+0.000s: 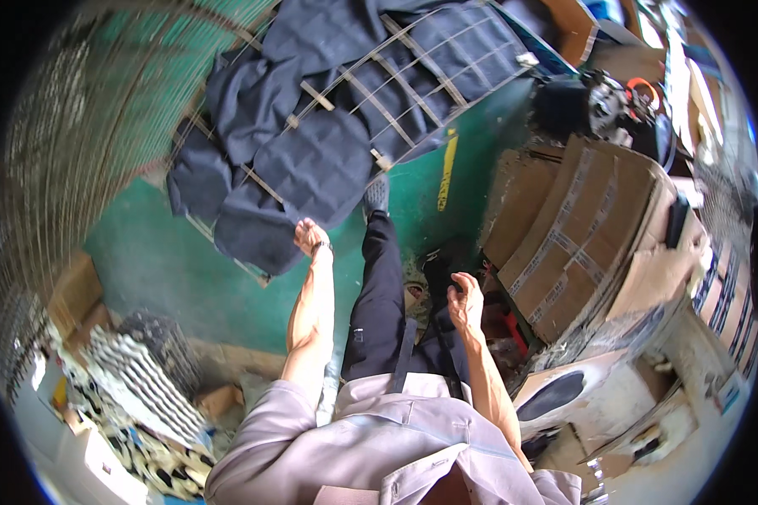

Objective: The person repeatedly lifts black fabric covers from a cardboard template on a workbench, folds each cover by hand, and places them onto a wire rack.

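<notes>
Several dark blue-grey cloth pieces (307, 164) with rounded edges lie over and under a wire rack (400, 76) with pale slats. My left hand (310, 236) is stretched forward to the near edge of the cloth. Its fingers look bent and closed on that edge, though their tips are partly hidden. A dark band circles the left wrist. My right hand (465, 301) hangs in front of my body, left of the stacked cardboard. Its fingers are loosely bent and apart, with nothing seen between them.
Flattened brown cardboard (577, 240) stands stacked on the right. Behind it is a dark machine (602, 105). Wire racks (101, 143) curve up the left side. Stacked grey-white ridged pieces (143, 379) sit at lower left. The green floor (185, 282) bears a yellow strip (448, 168).
</notes>
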{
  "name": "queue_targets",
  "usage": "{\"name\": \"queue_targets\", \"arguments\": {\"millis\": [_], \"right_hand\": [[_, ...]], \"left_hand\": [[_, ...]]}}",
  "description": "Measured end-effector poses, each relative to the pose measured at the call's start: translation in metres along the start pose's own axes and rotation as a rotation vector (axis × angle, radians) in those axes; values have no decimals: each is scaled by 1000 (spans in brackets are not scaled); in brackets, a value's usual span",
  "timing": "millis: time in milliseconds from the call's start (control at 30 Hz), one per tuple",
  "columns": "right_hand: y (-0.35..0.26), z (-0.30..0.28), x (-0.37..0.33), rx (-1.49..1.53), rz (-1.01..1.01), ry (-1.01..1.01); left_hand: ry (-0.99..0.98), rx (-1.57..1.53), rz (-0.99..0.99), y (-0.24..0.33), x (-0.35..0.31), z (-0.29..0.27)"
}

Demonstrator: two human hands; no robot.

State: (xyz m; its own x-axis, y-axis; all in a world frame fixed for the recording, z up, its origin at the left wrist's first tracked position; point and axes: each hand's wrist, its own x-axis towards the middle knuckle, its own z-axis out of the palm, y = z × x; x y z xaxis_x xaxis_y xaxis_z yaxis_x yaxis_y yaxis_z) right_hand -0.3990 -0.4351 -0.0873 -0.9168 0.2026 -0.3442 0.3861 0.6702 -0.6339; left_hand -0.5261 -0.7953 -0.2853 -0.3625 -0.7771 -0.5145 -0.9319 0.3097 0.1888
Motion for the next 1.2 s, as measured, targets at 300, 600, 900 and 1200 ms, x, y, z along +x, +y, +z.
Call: {"name": "queue_targets", "arguments": {"millis": [300, 600, 900, 1200], "right_hand": [[-23, -114, -51, 160, 268, -83], [96, -213, -187, 273, 557, 514], [249, -261, -335, 154, 1090, 1124], [366, -301, -414, -99, 1374, 1121]], "left_hand": [[-50, 134, 463, 68, -85, -21], [-823, 138, 339, 136, -225, -15], [-1160, 384, 547, 126, -403, 37], [-1304, 671, 921, 88, -621, 83]]}}
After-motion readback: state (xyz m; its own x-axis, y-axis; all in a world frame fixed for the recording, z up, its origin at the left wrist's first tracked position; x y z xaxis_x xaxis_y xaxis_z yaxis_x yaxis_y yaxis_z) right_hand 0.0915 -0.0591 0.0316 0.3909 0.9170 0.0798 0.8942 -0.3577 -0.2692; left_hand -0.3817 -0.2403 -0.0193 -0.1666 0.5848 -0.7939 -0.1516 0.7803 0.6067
